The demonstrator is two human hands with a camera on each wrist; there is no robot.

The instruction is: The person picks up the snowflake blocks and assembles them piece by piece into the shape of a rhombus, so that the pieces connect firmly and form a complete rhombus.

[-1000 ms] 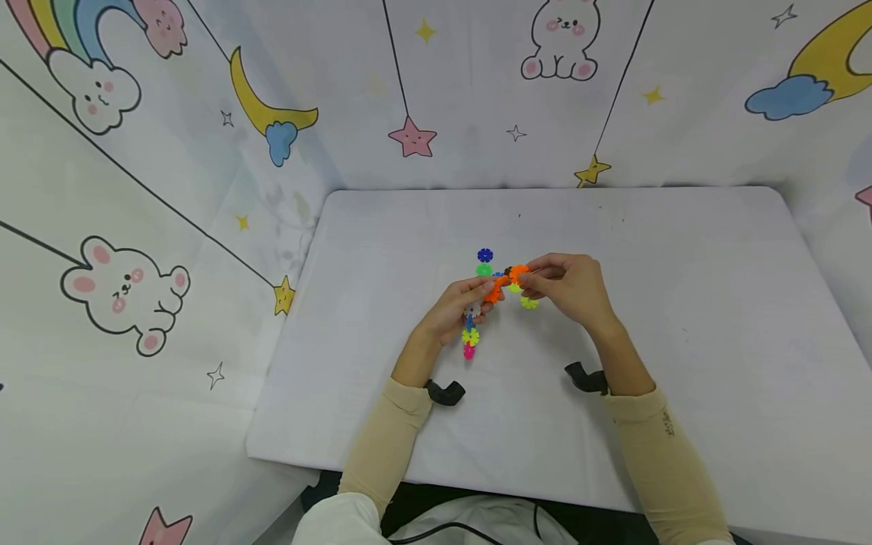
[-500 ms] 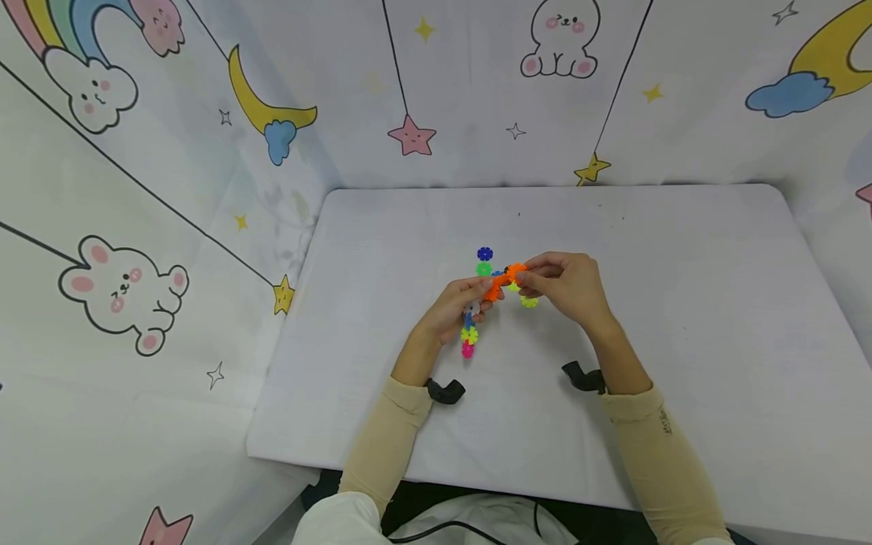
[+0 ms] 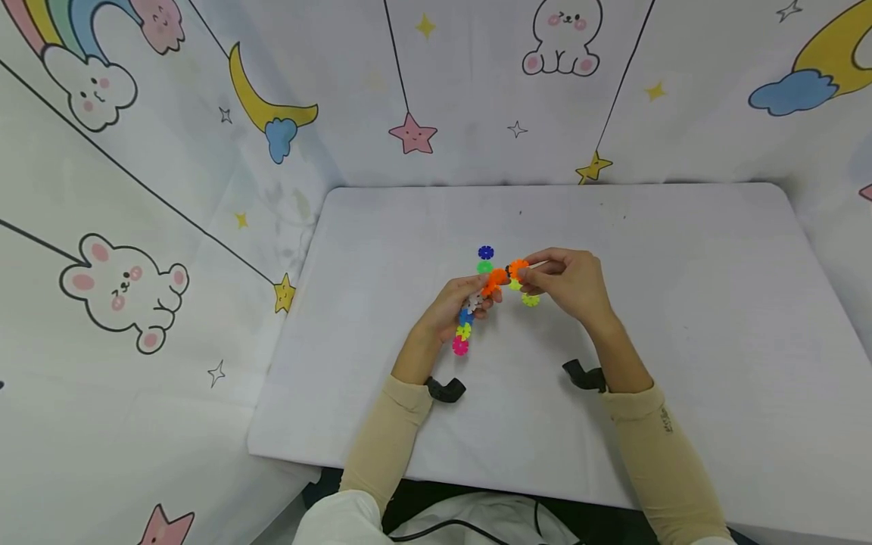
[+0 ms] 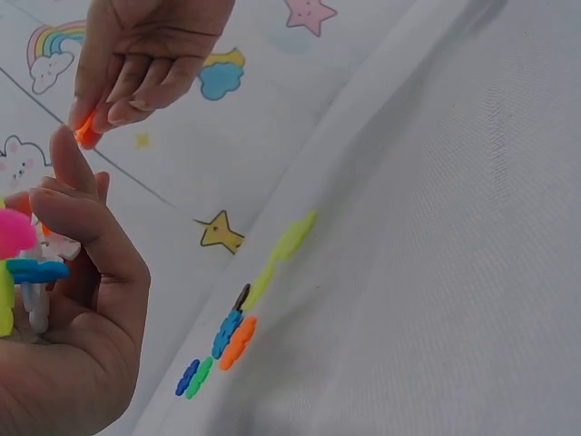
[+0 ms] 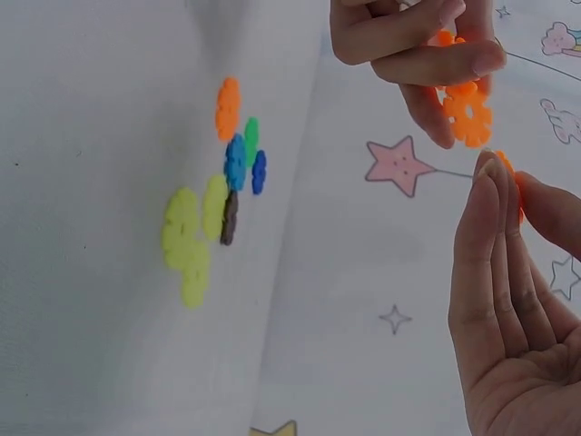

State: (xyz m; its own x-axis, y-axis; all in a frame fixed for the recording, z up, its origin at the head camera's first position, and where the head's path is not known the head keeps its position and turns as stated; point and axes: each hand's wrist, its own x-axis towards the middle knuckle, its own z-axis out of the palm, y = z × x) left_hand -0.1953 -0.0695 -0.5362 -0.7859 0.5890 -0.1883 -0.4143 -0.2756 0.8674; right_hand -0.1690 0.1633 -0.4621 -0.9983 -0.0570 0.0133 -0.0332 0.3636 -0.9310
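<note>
My left hand (image 3: 459,306) grips a chain of joined snowflake discs. Orange discs (image 5: 469,118) stick out past its fingertips, and a white disc (image 3: 474,303), a blue disc (image 3: 466,317), a yellow disc (image 3: 464,331) and a pink disc (image 3: 460,346) hang toward the person. Between thumb and fingers my right hand (image 3: 568,284) pinches a single orange disc (image 3: 518,269), close to the chain's orange end. In the right wrist view this disc (image 5: 508,177) is mostly covered by the fingers, and a small gap separates it from the chain.
Loose discs lie on the white table (image 3: 633,303) beyond the hands: dark blue (image 3: 486,252), green (image 3: 484,267), yellow-green (image 3: 530,300), plus blue (image 5: 236,162), orange (image 5: 228,109) and black (image 5: 230,218) ones. A cartoon-print cloth (image 3: 470,91) stands behind the table.
The chain in the left hand has turned, its pink end swinging left and slightly away from the person. The right hand keeps its pinch on the orange disc, nearly in place.
</note>
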